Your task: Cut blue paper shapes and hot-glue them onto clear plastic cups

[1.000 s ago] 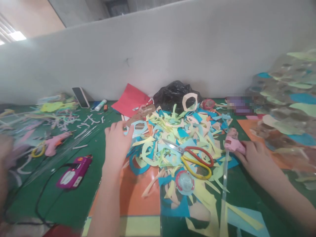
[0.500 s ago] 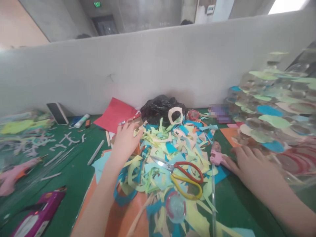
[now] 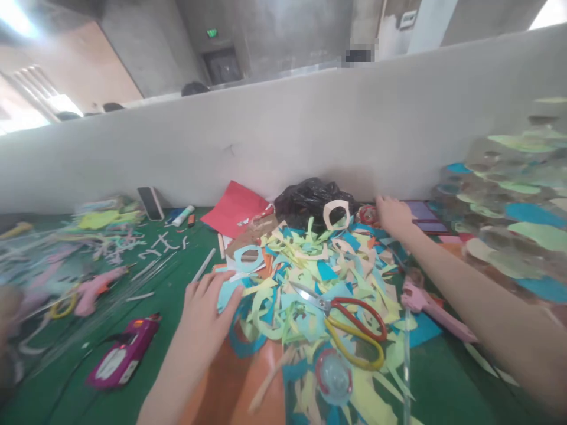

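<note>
My left hand (image 3: pixel 210 304) rests over light blue paper (image 3: pixel 228 293) at the left of the scrap pile, thumb and fingers apart. At the back of the pile, my right hand (image 3: pixel 394 215) reaches beside a small round red item (image 3: pixel 367 215); its fingertips are bent down and partly hidden, so I cannot tell whether they grip anything. Between my arms lies a heap of cut paper scraps (image 3: pixel 310 265). On it rest scissors (image 3: pixel 357 327) with one red and one yellow handle, and a clear round piece with a red rim (image 3: pixel 334 376). A pink glue gun (image 3: pixel 436 307) lies below my right forearm.
A black plastic bag (image 3: pixel 312 200) and red paper (image 3: pixel 234 206) lie by the white partition (image 3: pixel 248 136). At right stands a tall stack of clear round pieces with coloured paper (image 3: pixel 527 236). A purple box-shaped device (image 3: pixel 126 354), another pink glue gun (image 3: pixel 100 289) and a phone (image 3: pixel 150 203) are at left.
My right hand has moved from beside the pink glue gun to the back, near the red item. My left hand has drawn back towards me onto light blue paper. The view has shifted left.
</note>
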The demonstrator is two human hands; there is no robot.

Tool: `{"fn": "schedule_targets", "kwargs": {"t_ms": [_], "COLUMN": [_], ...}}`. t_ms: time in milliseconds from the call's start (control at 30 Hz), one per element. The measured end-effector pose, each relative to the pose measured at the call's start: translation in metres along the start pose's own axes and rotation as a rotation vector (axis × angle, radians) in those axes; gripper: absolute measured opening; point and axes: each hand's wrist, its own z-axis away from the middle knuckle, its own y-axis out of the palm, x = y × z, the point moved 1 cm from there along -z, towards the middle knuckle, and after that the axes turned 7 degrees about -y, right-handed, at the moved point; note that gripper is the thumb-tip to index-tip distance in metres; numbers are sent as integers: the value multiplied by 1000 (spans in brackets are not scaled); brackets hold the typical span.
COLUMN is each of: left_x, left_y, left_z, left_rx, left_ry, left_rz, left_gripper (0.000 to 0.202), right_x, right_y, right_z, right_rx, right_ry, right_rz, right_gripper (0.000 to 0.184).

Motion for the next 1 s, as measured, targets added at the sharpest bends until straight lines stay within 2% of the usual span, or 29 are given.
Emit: {"fn": "schedule_targets", "kwargs": {"t_ms": [133,233,333,500,700,833,933,1000], "left_x": [34,48,54,54,60,64,57,43], "left_y": [-14,-17,-16,-13,-22,-25,-26,-27], "left_z": [22,33,41,50,63,71,75,79], "left_rx": [-62,-67,-68,-58,-106,-127,-145,-178], "left_ry": [-92,-153,-201,-201,-287,-279,-270,-229], "left_rz": [-24,-37,-41,-27,-40,-24,-35,-42], "left_gripper": [35,37,40,35,37,35,35,35], "right_x": [-9,-13,-17,-25,-27,-21,-10,2], "right_y": [7,13,18,18,15,1,-24,-46], "right_z": [-1,-3,-5,-9,-13,-10,1,19], "right_rx": [69,78,83,89,103,65,4,-48], "right_ry": [-13,16,45,35,70,106,96,82], "right_rz": [-62,-81,-98,-144,-206,-228,-264,-302], "right_gripper": [32,34,35,35,32,32,46,48]}}
